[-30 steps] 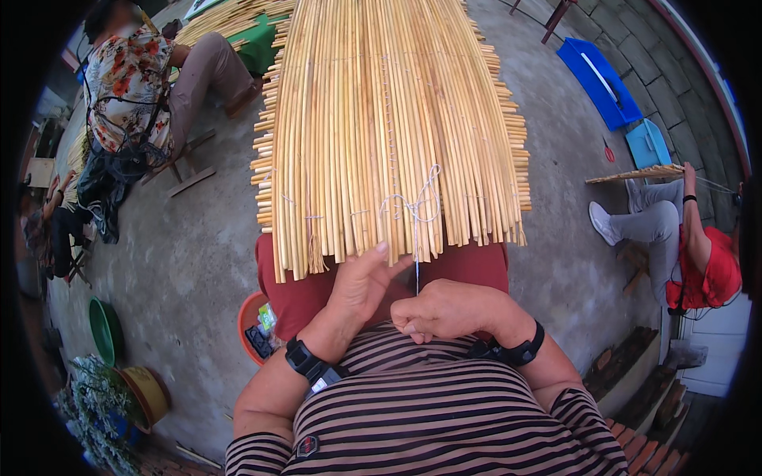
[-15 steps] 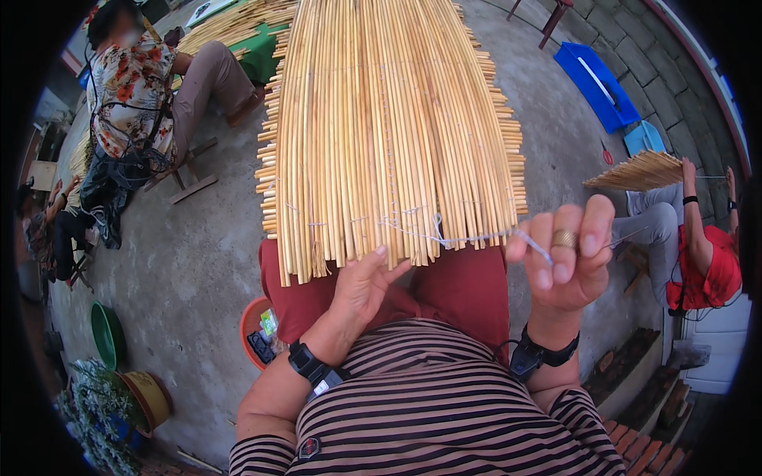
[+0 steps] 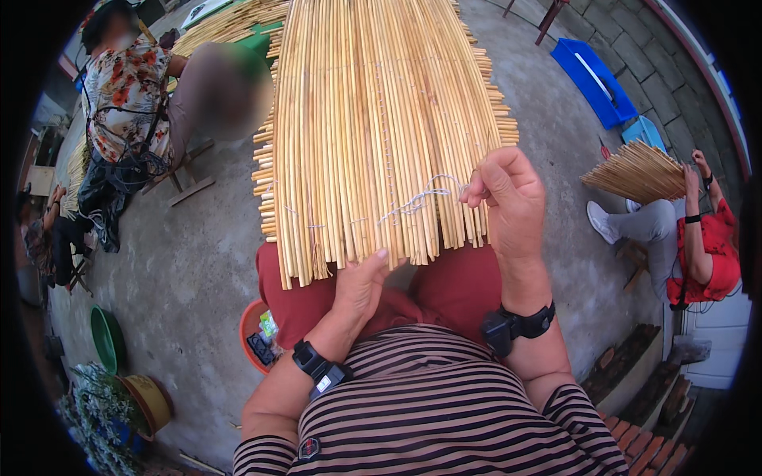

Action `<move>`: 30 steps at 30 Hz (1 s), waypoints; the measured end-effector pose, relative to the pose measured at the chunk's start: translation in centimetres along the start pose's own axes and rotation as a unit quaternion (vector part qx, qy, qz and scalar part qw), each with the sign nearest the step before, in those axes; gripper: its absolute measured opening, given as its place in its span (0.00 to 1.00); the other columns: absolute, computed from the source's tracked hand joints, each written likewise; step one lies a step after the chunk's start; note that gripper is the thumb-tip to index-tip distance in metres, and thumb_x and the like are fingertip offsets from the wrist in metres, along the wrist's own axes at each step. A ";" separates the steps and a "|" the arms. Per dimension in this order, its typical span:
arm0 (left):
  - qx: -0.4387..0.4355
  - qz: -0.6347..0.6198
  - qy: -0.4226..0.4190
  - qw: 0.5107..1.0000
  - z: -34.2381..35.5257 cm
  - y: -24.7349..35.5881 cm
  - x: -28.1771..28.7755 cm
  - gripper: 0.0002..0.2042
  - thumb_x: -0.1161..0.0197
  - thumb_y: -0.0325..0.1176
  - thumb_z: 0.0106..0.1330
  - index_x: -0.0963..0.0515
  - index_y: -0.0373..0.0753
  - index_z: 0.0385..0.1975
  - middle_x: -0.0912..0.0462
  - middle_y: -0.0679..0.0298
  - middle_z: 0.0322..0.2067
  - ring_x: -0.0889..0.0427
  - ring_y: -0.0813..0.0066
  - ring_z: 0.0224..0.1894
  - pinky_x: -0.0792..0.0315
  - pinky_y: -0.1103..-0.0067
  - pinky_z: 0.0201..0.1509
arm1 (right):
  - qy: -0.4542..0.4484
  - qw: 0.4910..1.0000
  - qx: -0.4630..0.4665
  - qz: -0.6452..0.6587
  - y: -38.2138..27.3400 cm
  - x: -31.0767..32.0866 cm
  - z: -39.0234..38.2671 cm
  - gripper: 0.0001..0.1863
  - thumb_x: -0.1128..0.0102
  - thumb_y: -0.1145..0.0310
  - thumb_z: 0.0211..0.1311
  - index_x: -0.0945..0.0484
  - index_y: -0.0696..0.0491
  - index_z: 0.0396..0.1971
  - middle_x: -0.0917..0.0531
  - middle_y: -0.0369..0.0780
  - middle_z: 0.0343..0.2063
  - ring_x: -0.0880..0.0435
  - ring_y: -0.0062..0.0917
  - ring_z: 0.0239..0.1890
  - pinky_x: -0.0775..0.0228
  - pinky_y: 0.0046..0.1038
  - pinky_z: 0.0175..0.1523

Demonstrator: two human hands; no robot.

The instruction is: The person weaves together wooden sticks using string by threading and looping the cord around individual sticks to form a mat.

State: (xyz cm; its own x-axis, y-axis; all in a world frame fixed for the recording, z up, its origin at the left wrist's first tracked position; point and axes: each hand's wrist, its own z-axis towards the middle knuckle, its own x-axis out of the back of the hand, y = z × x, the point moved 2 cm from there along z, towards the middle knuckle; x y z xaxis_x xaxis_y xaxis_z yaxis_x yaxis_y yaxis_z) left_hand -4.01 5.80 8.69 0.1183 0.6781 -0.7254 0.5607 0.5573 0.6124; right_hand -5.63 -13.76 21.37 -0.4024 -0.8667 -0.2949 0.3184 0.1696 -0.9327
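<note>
A mat of straight tan reed stalks [image 3: 349,135] lies over my knees and runs away from me, its near edge uneven. My left hand [image 3: 363,284] grips that edge near its middle, thumb on top and the other fingers underneath. Loose white thread [image 3: 421,200] lies in loops across the stalks near this edge. Above the mat's near right part, my right hand [image 3: 508,194] is closed in a pinch, with the thread running up to its fingertips. Whether a needle is also between those fingers cannot be made out.
An orange basin [image 3: 252,337] with small items stands left of my knees. Further left are a green basin [image 3: 106,339] and a potted plant [image 3: 147,404]. A person in a flowered shirt [image 3: 123,95] sits far left; another in red [image 3: 710,262] holds a reed mat at right.
My right hand has moved left and away from me, from beside the mat to above it. The thread, stretched rightward before, now lies slack in loops. My left hand keeps its place.
</note>
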 end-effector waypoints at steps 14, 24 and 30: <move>0.024 -0.018 -0.006 1.000 -0.3 0.6 -0.7 0.20 0.44 0.23 0.63 0.35 0.35 0.56 0.24 0.58 0.50 0.22 0.66 0.50 0.23 0.66 0.51 | -0.230 0.921 0.034 -0.311 3.5 -2.5 -1.9 0.07 0.50 0.69 0.67 0.28 0.56 0.33 0.17 0.41 0.36 0.18 0.27 0.38 0.27 0.28 0.48; 0.023 -0.015 -0.016 0.999 0.0 -0.4 0.4 0.23 0.43 0.26 0.63 0.37 0.38 0.58 0.27 0.60 0.53 0.24 0.67 0.53 0.26 0.65 0.56 | -0.275 0.821 0.187 -0.465 6.3 -3.0 -2.6 0.04 0.45 0.71 0.59 0.27 0.54 0.32 0.18 0.39 0.41 0.27 0.40 0.48 0.34 0.37 0.51; 0.092 -0.154 -0.094 0.979 -0.7 0.9 1.0 0.27 0.38 0.36 0.63 0.39 0.38 0.60 0.29 0.61 0.55 0.28 0.65 0.57 0.34 0.62 0.63 | -0.271 0.819 0.174 -0.475 6.7 -2.7 -2.4 0.04 0.45 0.71 0.58 0.27 0.54 0.32 0.18 0.40 0.38 0.26 0.40 0.45 0.33 0.37 0.49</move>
State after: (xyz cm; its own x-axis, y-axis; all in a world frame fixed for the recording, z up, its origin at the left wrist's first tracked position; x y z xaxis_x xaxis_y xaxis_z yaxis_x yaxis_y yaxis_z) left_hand -3.99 7.32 8.77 0.0604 0.3818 -0.9223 0.7296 0.6137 0.3018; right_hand -4.51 -9.19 15.43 -0.1997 -0.6260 0.7539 0.3460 -0.7648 -0.5434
